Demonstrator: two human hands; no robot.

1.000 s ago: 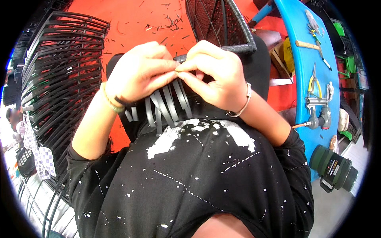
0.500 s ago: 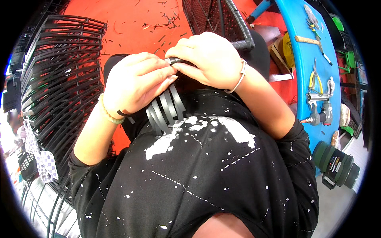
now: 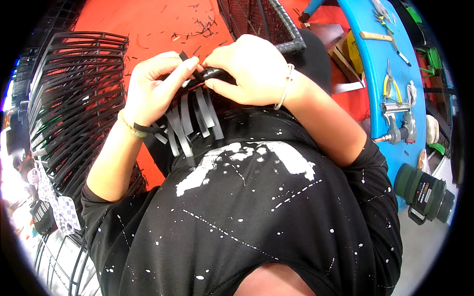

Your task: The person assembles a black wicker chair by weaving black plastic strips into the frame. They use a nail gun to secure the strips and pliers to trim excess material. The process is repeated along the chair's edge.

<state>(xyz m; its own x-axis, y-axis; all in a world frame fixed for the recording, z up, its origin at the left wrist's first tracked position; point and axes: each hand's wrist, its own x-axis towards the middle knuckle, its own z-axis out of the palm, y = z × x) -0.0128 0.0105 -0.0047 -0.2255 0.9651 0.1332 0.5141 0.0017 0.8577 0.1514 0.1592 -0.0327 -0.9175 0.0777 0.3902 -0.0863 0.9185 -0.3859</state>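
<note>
A dark flat plastic weaving strip (image 3: 183,56) is pinched between the thumb and fingers of my left hand (image 3: 154,85), its end standing up past the thumb. Beside it, my right hand (image 3: 254,71) curls around a black strip-wrapped bar (image 3: 217,75), with the thumb below and fingers above. That bar lies over my lap, and most of it is hidden under the right hand. Several loose grey-black strip ends (image 3: 186,118) hang below the bar toward my shirt. Another short dark strip lies across my left wrist by the bead bracelet (image 3: 129,126).
A black woven frame with a wrapped rail (image 3: 290,47) stands ahead. Stacked black slatted frames (image 3: 79,98) fill the left. Strip scraps lie on the red floor (image 3: 148,24). On the right, a blue table (image 3: 377,64) bears a hammer (image 3: 375,36), yellow-handled pliers (image 3: 392,93) and a metal tool (image 3: 397,123).
My left hand has pulled back left from the right hand, and the strip now shows upright in its pinch. The hanging strip ends have swung and spread leftward. The right hand stays on the bar.
</note>
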